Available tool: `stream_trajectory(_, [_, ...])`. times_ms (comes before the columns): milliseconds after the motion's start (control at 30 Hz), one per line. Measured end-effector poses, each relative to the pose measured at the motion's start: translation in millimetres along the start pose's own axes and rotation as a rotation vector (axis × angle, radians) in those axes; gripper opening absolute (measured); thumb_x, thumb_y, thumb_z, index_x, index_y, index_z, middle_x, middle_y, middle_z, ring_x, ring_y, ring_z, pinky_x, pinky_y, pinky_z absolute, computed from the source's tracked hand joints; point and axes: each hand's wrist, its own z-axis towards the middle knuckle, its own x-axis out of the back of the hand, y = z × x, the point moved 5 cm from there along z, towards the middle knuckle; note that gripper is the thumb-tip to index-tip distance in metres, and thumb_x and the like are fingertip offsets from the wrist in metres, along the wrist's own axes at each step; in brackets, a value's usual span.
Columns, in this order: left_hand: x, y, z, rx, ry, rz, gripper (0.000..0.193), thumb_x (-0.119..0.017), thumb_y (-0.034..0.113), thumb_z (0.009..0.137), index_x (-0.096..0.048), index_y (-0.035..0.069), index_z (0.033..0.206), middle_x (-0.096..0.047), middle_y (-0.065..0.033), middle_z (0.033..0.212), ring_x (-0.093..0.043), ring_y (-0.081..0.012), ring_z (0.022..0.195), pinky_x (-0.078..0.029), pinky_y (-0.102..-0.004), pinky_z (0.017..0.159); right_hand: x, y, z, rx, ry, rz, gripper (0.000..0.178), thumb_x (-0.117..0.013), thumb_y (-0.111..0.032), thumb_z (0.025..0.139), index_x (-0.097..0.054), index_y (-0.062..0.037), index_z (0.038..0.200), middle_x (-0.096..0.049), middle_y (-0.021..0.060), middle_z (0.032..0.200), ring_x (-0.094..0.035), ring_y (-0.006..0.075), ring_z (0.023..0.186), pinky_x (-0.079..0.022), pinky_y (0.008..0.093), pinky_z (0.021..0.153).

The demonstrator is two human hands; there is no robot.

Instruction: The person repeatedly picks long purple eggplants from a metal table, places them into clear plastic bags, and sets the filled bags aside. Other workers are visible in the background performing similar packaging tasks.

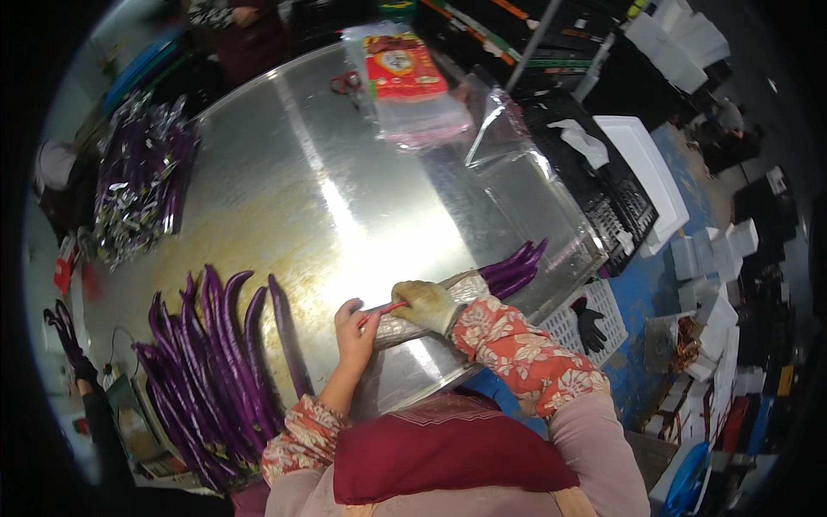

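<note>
My bare left hand pinches one end of a thin red strip. The other end runs into the curled fingers of my right hand, which wears a pale, yellow-stained work glove. Both hands rest over a clear plastic bag lying on the metal table. Out of its right end stick several long purple eggplants; the rest of them is hidden by the bag and my right hand. To the left of my hands lies a pile of loose long eggplants, with a single eggplant nearest my left hand.
Bagged eggplants are stacked at the table's far left. Flat printed bags and red-handled scissors lie at the far edge. A black crate and a white basket stand to the right. Leftward, a co-worker's black-gloved hand holds eggplants.
</note>
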Motion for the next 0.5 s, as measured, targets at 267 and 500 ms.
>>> stream_trajectory(267, [-2.8, -3.2, -9.6, 0.017, -0.088, -0.064, 0.031, -0.069, 0.019, 0.071, -0.060, 0.000, 0.095, -0.060, -0.0127, 0.095, -0.054, -0.0309, 0.089, -0.041, -0.0384, 0.079, 17.4, 11.4, 3.1, -0.226, -0.348, -0.172, 0.047, -0.059, -0.049, 0.073, -0.062, -0.0069, 0.094, -0.063, 0.0144, 0.095, -0.058, 0.0280, 0.095, -0.043, 0.0361, 0.084])
stream_trajectory(500, [-10.8, -18.8, -20.5, 0.135, -0.227, -0.163, 0.020, -0.068, 0.018, 0.073, -0.062, 0.002, 0.082, -0.060, -0.0125, 0.081, -0.055, -0.0272, 0.076, -0.043, -0.0362, 0.066, 1.2, 13.1, 1.1, -0.064, -0.370, -0.460, 0.053, -0.057, -0.056, 0.071, -0.068, -0.0051, 0.084, -0.058, 0.0154, 0.102, -0.055, 0.0277, 0.099, -0.043, 0.0356, 0.086])
